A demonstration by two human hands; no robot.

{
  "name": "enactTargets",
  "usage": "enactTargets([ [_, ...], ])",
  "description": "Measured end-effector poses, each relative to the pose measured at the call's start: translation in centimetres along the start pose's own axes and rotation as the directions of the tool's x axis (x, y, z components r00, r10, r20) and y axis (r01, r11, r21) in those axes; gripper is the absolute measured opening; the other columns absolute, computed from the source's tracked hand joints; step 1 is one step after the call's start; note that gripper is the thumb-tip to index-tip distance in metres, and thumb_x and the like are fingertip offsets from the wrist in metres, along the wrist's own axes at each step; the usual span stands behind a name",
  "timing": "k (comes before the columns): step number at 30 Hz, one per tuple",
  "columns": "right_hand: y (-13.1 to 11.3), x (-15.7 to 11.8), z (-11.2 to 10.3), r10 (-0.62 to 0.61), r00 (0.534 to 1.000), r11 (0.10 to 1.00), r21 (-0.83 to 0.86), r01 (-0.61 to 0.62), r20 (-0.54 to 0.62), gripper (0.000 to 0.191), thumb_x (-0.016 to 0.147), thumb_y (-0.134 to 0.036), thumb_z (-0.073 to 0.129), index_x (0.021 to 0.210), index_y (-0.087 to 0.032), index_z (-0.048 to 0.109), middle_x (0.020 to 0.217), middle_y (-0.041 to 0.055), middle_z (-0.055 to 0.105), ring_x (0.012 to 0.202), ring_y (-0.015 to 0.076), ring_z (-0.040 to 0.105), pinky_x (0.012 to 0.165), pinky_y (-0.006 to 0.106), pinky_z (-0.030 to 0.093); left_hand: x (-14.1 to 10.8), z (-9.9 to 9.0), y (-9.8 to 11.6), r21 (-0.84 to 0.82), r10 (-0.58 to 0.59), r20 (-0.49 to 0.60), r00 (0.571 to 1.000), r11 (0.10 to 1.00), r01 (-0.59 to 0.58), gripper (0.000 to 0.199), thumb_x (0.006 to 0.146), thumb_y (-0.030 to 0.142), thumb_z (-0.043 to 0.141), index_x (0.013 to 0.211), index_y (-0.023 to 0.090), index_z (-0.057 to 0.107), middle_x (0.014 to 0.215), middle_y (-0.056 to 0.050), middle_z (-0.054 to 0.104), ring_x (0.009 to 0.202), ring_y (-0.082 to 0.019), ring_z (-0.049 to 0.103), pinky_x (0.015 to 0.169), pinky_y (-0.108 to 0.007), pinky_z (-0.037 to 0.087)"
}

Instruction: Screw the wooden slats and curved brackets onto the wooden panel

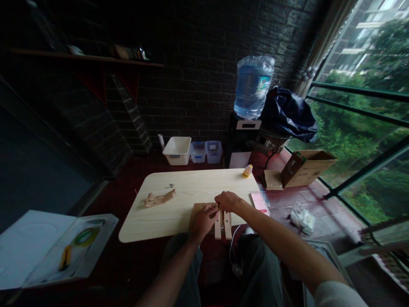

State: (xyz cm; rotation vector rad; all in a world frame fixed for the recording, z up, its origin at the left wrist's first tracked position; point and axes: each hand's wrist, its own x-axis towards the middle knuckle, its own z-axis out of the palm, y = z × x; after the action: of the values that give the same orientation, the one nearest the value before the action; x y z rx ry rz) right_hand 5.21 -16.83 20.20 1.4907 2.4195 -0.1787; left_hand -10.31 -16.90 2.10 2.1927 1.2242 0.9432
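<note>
At the front edge of the pale table, my left hand (204,219) and my right hand (227,201) meet with their fingers closed. Between the fingertips is a small yellow and dark thing (218,207), too small to name. Under and in front of the hands, two light wooden bars (227,228) lie side by side, reaching past the table edge towards me. A brown flat board (197,209) shows beside my left hand, partly hidden by it. Farther left lies a separate wooden piece with arms (159,198), with small dark parts (169,186) just behind it.
The table (188,183) also bears a small yellow-based bottle (247,171) and a pink booklet (259,202). An open white case (73,251) lies at left. Bins (177,151) and a water dispenser (244,132) stand behind; a cardboard box (306,168) is at right. A white cable (231,251) hangs near my knees.
</note>
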Motion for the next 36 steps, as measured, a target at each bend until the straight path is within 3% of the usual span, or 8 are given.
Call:
enactTargets([
  [7,-0.2,0.7,0.8,-0.047,0.998,0.998,-0.027,0.048,0.029,0.033,0.096,-0.027,0.056,0.117,-0.006,0.07,0.115,0.0211,0.074,0.108,0.0323,0.072,0.084,0.036,0.058,0.0,-0.7,0.5,0.02,-0.023,0.035,0.999,1.0,0.023,0.011,0.09,0.024,0.069,0.096,0.026,0.078,0.107,-0.003,0.071,0.099,-0.017,0.068,0.094,-0.03,0.055],
  [13,-0.7,1.0,0.7,0.126,0.989,0.989,0.074,-0.131,0.074,0.037,0.093,-0.031,0.061,0.115,-0.003,0.071,0.11,0.0235,0.075,0.101,0.0307,0.074,0.077,0.033,0.059,0.1,-0.3,0.2,-0.007,-0.019,0.051,0.999,1.0,0.019,0.015,0.091,0.022,0.066,0.101,0.026,0.076,0.113,-0.003,0.069,0.105,-0.016,0.066,0.098,-0.031,0.054],
  [18,-1.2,0.4,-0.2,0.239,0.968,0.955,0.165,-0.248,0.073,0.037,0.088,-0.033,0.067,0.115,-0.008,0.072,0.108,0.021,0.077,0.097,0.028,0.076,0.073,0.029,0.059,0.2,-0.6,0.5,0.008,-0.03,0.056,0.998,1.0,0.03,0.016,0.089,0.019,0.066,0.099,0.027,0.076,0.111,-0.003,0.07,0.103,-0.017,0.067,0.096,-0.031,0.055],
  [26,-2.3,-0.5,-1.0,0.135,0.99,0.991,-0.009,-0.136,-0.031,0.022,0.095,-0.021,0.058,0.106,-0.013,0.076,0.111,0.0192,0.076,0.102,0.0277,0.075,0.077,0.033,0.059,0.4,-1.5,1.5,-0.003,-0.025,0.045,0.999,1.0,0.025,0.015,0.09,0.021,0.065,0.099,0.025,0.076,0.113,-0.004,0.071,0.1,-0.018,0.069,0.096,-0.032,0.056],
  [31,-1.9,-0.4,-0.2,0.094,0.994,0.995,-0.017,-0.095,-0.048,0.024,0.098,-0.02,0.054,0.109,-0.014,0.074,0.11,0.0185,0.076,0.1,0.0275,0.075,0.077,0.035,0.059,0.4,-1.3,1.4,0.007,-0.015,0.042,0.999,1.0,0.015,0.016,0.09,0.02,0.065,0.099,0.026,0.076,0.111,-0.004,0.072,0.102,-0.018,0.069,0.097,-0.032,0.055],
  [36,-1.4,-0.2,0.7,0.127,0.991,0.992,0.017,-0.126,-0.045,0.028,0.099,-0.026,0.053,0.112,-0.01,0.072,0.112,0.0216,0.075,0.102,0.0292,0.074,0.08,0.036,0.058,0.3,-1.1,1.2,0.007,-0.032,0.048,0.998,0.999,0.032,0.015,0.09,0.021,0.066,0.099,0.026,0.077,0.109,-0.004,0.071,0.099,-0.017,0.069,0.095,-0.031,0.056],
])
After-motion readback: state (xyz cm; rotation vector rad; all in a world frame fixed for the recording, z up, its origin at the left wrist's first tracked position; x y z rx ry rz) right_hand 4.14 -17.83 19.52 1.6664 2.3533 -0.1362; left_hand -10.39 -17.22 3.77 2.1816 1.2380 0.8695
